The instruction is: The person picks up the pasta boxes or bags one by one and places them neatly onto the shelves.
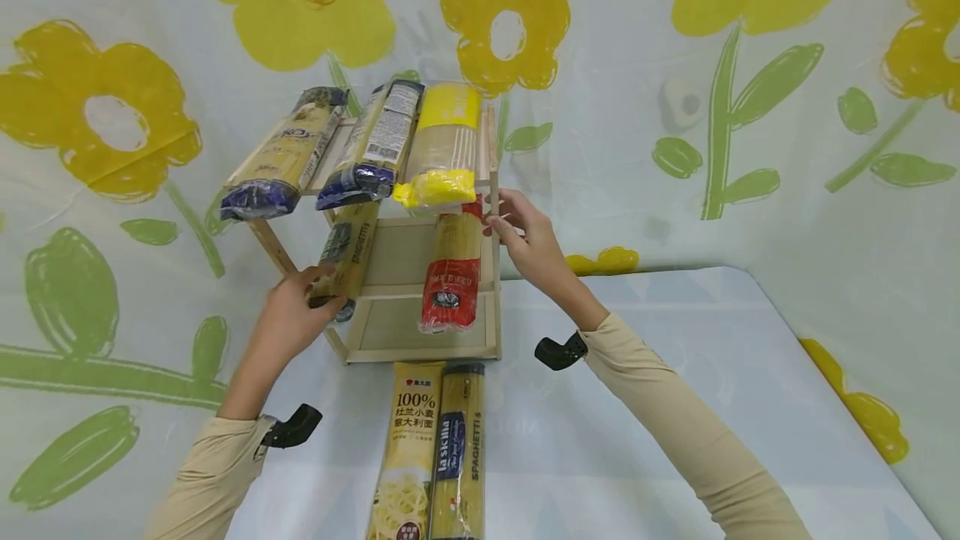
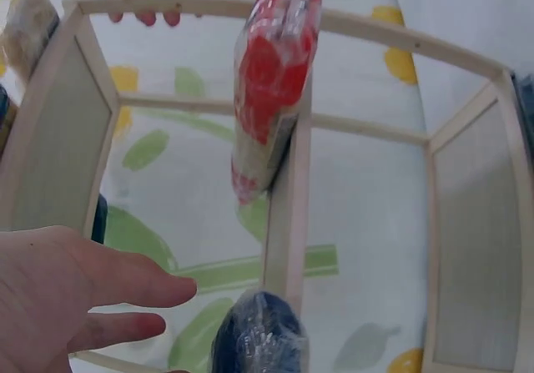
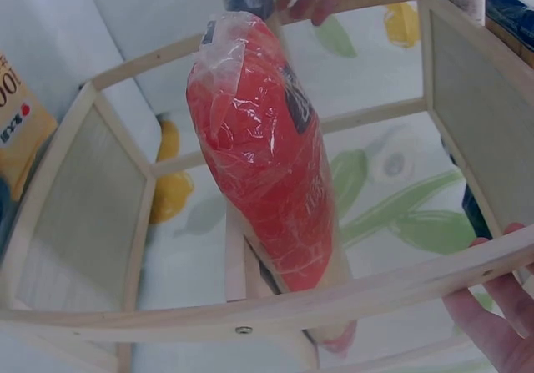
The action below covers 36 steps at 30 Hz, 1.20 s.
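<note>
On the left of the middle shelf lies a spaghetti pack with a dark blue end. My left hand is beside that end, its fingers extended; in the left wrist view a gap shows between the visible fingers and the pack's blue end. My right hand holds the right front post of the wooden rack, fingertips showing past the wood in the right wrist view. Near that post, a red spaghetti pack rests on the same shelf, its front end sticking out.
Three packs lie on the top shelf: two blue-ended ones and a yellow-ended one. Before the rack, a yellow noodle pack and a blue-labelled spaghetti pack lie side by side on the white table. A flowered cloth hangs behind.
</note>
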Motion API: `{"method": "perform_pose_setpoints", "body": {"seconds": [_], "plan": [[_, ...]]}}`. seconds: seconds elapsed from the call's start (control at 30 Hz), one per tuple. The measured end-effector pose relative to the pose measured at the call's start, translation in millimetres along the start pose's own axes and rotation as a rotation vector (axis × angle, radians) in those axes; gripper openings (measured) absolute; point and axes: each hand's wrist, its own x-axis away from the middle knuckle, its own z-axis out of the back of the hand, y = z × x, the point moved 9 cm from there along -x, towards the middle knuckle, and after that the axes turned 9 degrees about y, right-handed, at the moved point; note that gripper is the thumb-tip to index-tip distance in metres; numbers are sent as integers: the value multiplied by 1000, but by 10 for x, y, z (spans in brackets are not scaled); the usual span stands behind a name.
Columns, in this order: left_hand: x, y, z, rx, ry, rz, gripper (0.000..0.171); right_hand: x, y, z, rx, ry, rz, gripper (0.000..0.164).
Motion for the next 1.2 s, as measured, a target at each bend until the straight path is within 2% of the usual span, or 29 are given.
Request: {"method": "perform_pose_setpoints", "body": {"seconds": [0.13,0.37,0.6,0.77,1.03,1.2], "plan": [[131,58,12,19,38,-31,50,-1,-3,0,2,4,0,32],[354,99,28,51,143,-91,42,6,-5,-5,-18,-1,1,31],[552,72,-45,61,127,-67,41,5,-10,-7,-20,3,1,31],[701,65,-116,68,140,-59,42,-1,-15,-8,-14,7,0,31],[1056,-38,-408,129,96,43,47,-1,-25,-23,-24,0,-9,31],[1180,-54,-590,158,67,74,49,6,-5,-8,-6,7,-27,31]]}}
